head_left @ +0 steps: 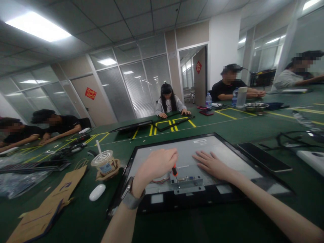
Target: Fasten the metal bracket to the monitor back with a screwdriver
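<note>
A flat monitor panel (227, 152) lies face down on the green table, its grey metal back up inside a black frame. My left hand (155, 165), with a watch on the wrist, is closed round a red-handled screwdriver (174, 170) whose tip points down at a small metal bracket (188, 184) near the panel's front edge. Red wires run beside the bracket. My right hand (211, 164) lies flat and open on the panel's back, fingers spread, just right of the screwdriver.
A plastic drink cup with a straw (103, 162), a white mouse-like object (97, 192) and a brown paper bag (48, 206) lie to the left. A dark phone (264, 157) and cables lie to the right. Several people sit around the table (227, 126).
</note>
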Available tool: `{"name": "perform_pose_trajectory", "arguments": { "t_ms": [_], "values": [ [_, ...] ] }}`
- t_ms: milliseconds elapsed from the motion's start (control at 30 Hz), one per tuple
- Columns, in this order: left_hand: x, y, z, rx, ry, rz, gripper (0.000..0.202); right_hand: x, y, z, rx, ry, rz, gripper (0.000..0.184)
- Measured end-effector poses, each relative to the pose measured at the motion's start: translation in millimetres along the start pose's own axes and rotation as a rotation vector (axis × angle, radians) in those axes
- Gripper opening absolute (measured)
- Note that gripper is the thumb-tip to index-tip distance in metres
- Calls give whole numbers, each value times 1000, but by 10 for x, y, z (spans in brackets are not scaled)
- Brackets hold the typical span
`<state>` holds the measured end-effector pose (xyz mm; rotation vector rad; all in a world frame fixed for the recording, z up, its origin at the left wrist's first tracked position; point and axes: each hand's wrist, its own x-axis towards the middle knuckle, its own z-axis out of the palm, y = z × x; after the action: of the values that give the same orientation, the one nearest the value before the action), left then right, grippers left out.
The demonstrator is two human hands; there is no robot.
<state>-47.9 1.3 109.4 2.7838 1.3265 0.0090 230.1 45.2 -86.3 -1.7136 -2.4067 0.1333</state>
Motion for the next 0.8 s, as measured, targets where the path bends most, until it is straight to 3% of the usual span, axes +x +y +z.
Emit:
{"name": "perform_pose_trajectory", "arguments": {
  "t_ms": [167,567,667,800],
  "values": [
    [7,-42,52,105,-4,52,41,-1,27,31,34,42,-7,60],
    [-6,-13,28,-1,31,-93,28,-10,12,-16,29,11,-18,61],
    [44,-33,74,-15,67,-86,37,-16,10,-12,30,13,-12,61],
    [145,-23,166,9,111,-93,67,-19,2,-13,22,12,-6,63]
  ]
}}
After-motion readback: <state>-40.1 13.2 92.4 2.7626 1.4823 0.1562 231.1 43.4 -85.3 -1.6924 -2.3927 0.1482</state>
